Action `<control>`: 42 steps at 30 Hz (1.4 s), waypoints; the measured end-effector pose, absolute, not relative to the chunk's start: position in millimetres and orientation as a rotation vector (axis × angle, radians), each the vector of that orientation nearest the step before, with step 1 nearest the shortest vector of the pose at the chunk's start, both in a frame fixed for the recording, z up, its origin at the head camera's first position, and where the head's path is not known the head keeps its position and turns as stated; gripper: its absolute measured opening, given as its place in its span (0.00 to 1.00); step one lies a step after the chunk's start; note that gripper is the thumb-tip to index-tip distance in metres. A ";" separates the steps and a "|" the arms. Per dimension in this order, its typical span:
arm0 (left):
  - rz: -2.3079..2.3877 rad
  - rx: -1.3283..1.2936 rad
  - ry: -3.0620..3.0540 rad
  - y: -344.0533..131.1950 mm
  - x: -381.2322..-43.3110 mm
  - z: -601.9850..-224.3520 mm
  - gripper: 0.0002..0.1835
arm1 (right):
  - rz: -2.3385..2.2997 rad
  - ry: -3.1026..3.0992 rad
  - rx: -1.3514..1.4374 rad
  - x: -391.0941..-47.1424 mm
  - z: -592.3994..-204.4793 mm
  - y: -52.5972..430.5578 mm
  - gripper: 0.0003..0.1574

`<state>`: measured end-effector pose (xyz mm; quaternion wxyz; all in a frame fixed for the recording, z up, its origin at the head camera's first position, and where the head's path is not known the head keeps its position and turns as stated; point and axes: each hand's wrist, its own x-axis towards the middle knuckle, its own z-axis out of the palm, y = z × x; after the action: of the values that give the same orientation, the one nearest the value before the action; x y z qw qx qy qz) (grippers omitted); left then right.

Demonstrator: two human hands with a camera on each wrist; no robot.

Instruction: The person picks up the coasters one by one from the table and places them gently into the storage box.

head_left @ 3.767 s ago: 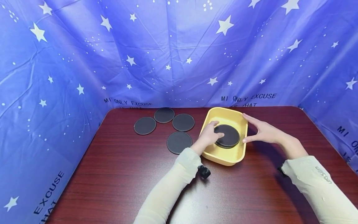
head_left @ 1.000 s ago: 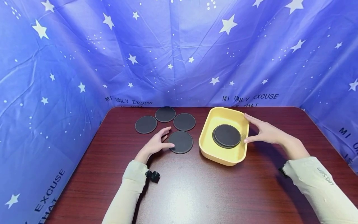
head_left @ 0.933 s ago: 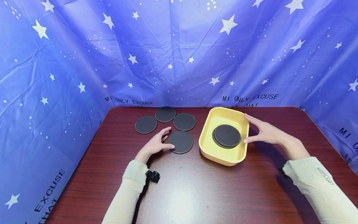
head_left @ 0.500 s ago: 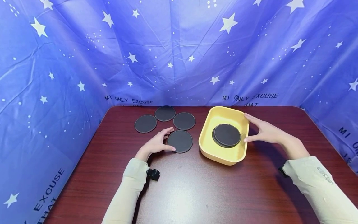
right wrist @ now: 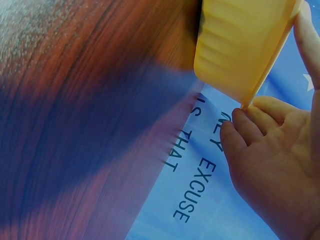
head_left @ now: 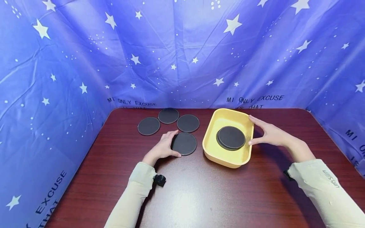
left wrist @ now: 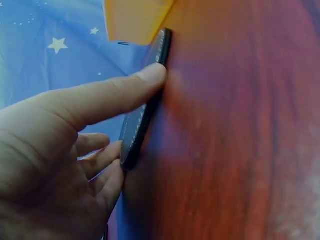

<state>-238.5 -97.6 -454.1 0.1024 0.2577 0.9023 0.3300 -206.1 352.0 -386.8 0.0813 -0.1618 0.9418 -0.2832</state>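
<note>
My left hand [head_left: 163, 148] holds a round black coaster [head_left: 186, 144] by its edge on the table. In the left wrist view the thumb lies against the near side of that coaster [left wrist: 134, 127], with the fingertips at its left end. Over on the right, my right hand [head_left: 271, 134] touches the right rim of a yellow bin [head_left: 223, 161], thumb and fingers spread and fairly straight. The right wrist view shows the fingertips of the right hand [right wrist: 275, 155] at the rim of the bin [right wrist: 240, 50]. Inside the bin lies a small stack of black coasters [head_left: 232, 137].
Three more black coasters lie flat behind the left hand: a left one [head_left: 149, 126], a back one [head_left: 168, 116] and a right one [head_left: 188, 123]. The dark red wooden table [head_left: 205, 193] ends at a blue star-printed cloth [head_left: 176, 63].
My left hand left the bin for the front coaster on the table. Over the last second its thumb slid from the coaster's top to its near edge. The right hand stays at the bin.
</note>
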 end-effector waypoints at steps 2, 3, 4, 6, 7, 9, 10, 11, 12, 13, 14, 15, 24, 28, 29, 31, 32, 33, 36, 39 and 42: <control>1.006 0.741 2.667 -95.8 -236.9 -453.5 0.60 | -0.850 2.812 -0.488 -206.1 -387.0 351.6 0.72; 1.026 0.731 2.664 -95.0 -235.9 -453.1 0.61 | -0.847 2.812 -0.489 -205.9 -386.9 351.3 0.72; 1.042 0.717 2.661 -94.1 -234.9 -452.8 0.62 | -0.846 2.814 -0.491 -206.0 -386.9 351.3 0.72; 1.076 0.691 2.661 -92.7 -232.8 -452.4 0.63 | -0.844 2.815 -0.493 -206.0 -386.7 351.1 0.72; 1.094 0.678 2.662 -92.1 -231.9 -452.1 0.63 | -0.843 2.815 -0.492 -206.0 -386.4 351.0 0.72; 1.142 0.660 2.671 -91.5 -230.4 -451.5 0.64 | -0.840 2.816 -0.496 -206.4 -386.5 351.3 0.72; 1.167 0.651 2.681 -91.3 -230.0 -451.0 0.64 | -0.838 2.821 -0.494 -206.6 -386.6 351.5 0.72; 1.194 0.643 2.695 -91.3 -229.8 -450.4 0.63 | -0.835 2.823 -0.493 -206.9 -386.6 351.8 0.72; 1.223 0.629 2.707 -91.5 -229.7 -449.5 0.62 | -0.833 2.825 -0.495 -207.2 -386.8 352.2 0.71; 1.254 0.615 2.719 -92.0 -229.6 -448.4 0.60 | -0.832 2.826 -0.494 -207.3 -387.0 352.3 0.71; 1.282 0.595 2.731 -92.6 -229.8 -447.5 0.58 | -0.830 2.827 -0.495 -207.6 -387.5 352.7 0.71; 1.310 0.571 2.739 -93.4 -229.8 -446.1 0.56 | -0.830 2.827 -0.494 -207.6 -387.6 352.7 0.72; 1.584 0.313 2.628 -102.6 -230.1 -439.8 0.33 | -0.833 2.827 -0.494 -207.4 -388.3 353.2 0.72; 1.722 0.281 2.507 -105.1 -231.4 -440.1 0.30 | -0.838 2.828 -0.496 -207.8 -389.1 353.5 0.72; 1.747 0.276 2.489 -105.5 -231.6 -439.9 0.30 | -0.840 2.827 -0.496 -207.8 -389.1 353.4 0.72; 1.786 0.272 2.459 -106.3 -232.3 -439.0 0.30 | -0.842 2.824 -0.500 -207.7 -389.0 353.4 0.72; 1.801 0.272 2.448 -106.7 -232.8 -438.5 0.29 | -0.841 2.825 -0.501 -207.7 -388.9 353.4 0.72; 1.821 0.268 2.429 -106.7 -233.1 -437.7 0.30 | -0.839 2.827 -0.502 -207.6 -388.9 353.6 0.72; 1.875 0.261 2.382 -106.7 -233.9 -434.6 0.30 | -0.835 2.835 -0.502 -207.4 -389.0 353.6 0.72; 1.924 0.271 2.337 -105.5 -234.7 -431.7 0.30 | -0.828 2.837 -0.502 -207.6 -389.2 353.5 0.72; 1.976 0.286 2.300 -102.7 -235.7 -430.4 0.30 | -0.826 2.830 -0.495 -207.8 -389.3 353.3 0.72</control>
<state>-235.7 -102.7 -430.4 0.0482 0.0938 0.7543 0.6481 -207.8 353.3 -389.3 0.0762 -0.1651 0.9439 -0.2756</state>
